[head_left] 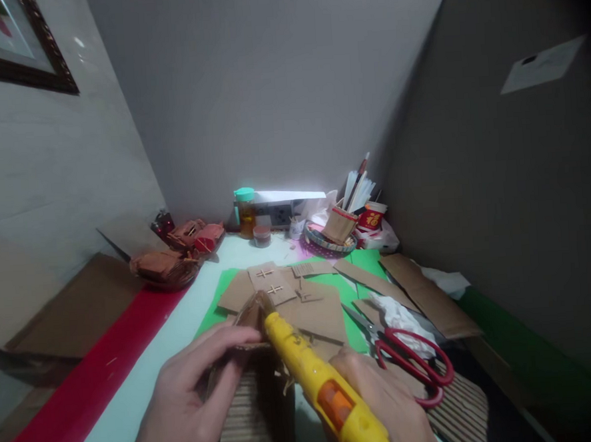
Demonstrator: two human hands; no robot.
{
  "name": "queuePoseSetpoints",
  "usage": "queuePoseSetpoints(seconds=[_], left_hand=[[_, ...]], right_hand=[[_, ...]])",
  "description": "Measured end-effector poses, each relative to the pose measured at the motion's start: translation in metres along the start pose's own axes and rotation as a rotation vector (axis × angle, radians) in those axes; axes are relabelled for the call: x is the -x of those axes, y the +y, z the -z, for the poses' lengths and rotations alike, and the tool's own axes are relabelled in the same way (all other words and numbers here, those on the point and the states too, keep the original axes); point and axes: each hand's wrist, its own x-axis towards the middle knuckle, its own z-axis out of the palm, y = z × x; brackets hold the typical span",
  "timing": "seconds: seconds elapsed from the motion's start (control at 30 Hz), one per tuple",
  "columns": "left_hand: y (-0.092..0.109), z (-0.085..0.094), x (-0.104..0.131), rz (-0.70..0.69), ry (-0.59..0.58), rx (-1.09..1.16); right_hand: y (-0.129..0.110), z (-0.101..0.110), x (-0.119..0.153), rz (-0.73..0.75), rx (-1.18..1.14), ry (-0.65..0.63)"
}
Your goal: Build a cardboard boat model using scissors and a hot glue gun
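Note:
My right hand (381, 402) is wrapped round a yellow hot glue gun (304, 360) with an orange window in its side. The gun's nozzle points up and away, at the top edge of a cardboard piece (246, 317). Whether the tip touches the cardboard I cannot tell. My left hand (190, 387) pinches that piece between thumb and fingers. Below the left hand, corrugated cardboard (252, 417) with its ridges bared forms a wall. Just beyond lie flat cardboard pieces (325, 306), one carrying two small stick crosses (269, 282).
Red-handled scissors (409, 361) lie at the right beside a crumpled white tissue (401, 318). Cardboard strips (425, 293) rest on green sheets. At the back stand a teal-lidded bottle (246, 214), a woven basket (329, 242) and a cup of sticks (342, 225). Brown bundles (165, 262) sit at left.

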Motion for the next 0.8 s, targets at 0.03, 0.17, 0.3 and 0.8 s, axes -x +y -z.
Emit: queuePoseSetpoints(seconds=[0.03, 0.17, 0.3, 0.8], left_hand=[[0.0001, -0.0005, 0.0000, -0.005, 0.003, 0.008], [0.0000, -0.0019, -0.0003, -0.019, 0.001, 0.034], [-0.0054, -0.0036, 0.0016, 0.012, 0.003, 0.020], [-0.0073, -0.0046, 0.0050, -0.037, 0.007, -0.063]], right_hand=[[0.0007, -0.0001, 0.0002, 0.006, -0.023, -0.011], [0.0018, 0.0027, 0.0005, 0.000, -0.041, -0.035], [-0.0026, 0.0062, 0.0000, -0.026, -0.020, -0.004], [-0.0008, 0.0051, -0.0043, 0.090, -0.059, 0.136]])
